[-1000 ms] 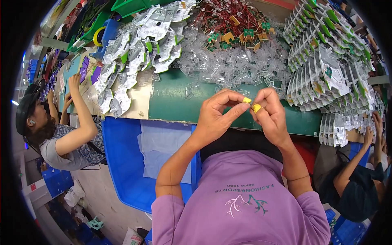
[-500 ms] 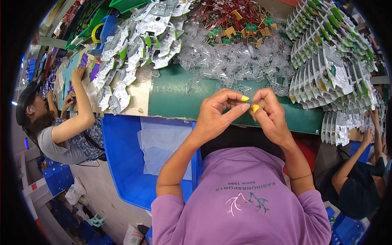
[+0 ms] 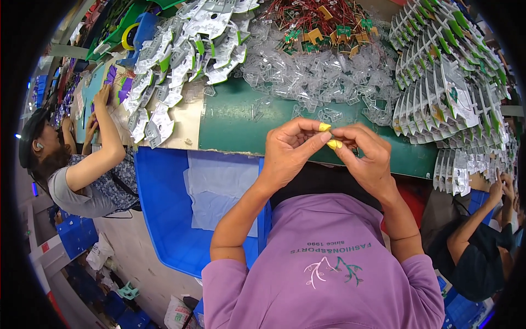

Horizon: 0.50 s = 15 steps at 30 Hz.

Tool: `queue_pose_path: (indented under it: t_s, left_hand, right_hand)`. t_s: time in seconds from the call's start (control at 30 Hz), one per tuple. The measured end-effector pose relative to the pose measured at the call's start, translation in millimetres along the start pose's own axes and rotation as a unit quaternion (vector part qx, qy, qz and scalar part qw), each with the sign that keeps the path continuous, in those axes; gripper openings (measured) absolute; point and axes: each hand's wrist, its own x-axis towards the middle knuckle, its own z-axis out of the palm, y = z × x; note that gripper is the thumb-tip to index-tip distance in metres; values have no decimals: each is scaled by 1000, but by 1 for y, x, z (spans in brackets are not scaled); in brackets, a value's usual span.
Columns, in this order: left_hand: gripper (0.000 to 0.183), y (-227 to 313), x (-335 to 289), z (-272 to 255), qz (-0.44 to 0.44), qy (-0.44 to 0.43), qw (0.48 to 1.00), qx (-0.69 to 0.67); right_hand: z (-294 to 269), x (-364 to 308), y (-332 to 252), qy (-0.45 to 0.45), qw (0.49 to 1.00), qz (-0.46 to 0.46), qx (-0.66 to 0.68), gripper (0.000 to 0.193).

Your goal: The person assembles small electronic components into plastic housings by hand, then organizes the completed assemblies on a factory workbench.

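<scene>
Just past the front edge of the green work mat (image 3: 230, 123), both my hands meet fingertip to fingertip. My left hand (image 3: 289, 156) is closed in a pinch, thumb against a forefinger whose tip is wrapped in yellow tape (image 3: 324, 126). My right hand (image 3: 370, 156) is pinched too, with yellow tape (image 3: 334, 144) on the thumb tip. Whatever is between the fingers is too small or hidden to make out. Beyond the hands lies a heap of clear plastic parts (image 3: 312, 79), a few of them loose near my fingertips.
Small green circuit boards with red wires (image 3: 315, 35) lie behind the clear parts. Grey-and-green plastic shells are piled at left (image 3: 183, 60) and stacked at right (image 3: 433, 104). A blue bin (image 3: 164, 219) stands below the bench. Co-workers sit left (image 3: 93, 175) and right (image 3: 476, 247).
My right hand has shifted slightly, its fingers now stretched toward the left fingertips, and the gap between the hands has narrowed. The left hand stays nearly in place.
</scene>
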Motion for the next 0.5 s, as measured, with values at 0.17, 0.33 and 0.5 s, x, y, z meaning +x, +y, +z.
queue_pose_path:
  t_s: [0.17, 0.33, 0.5]
  left_hand:
    - [17, -7, -5, -4, 15, 40, 999, 5]
    - [19, -20, -5, -4, 27, 39, 997, 64]
    - [23, -16, -24, -33, -47, 25, 999, -8]
  right_hand:
    - [7, 8, -1, 20, 991, -80, -103, 21]
    - [7, 4, -2, -5, 998, -14, -64, 20]
    - [21, 11, 13, -92, 992, 41, 70, 20]
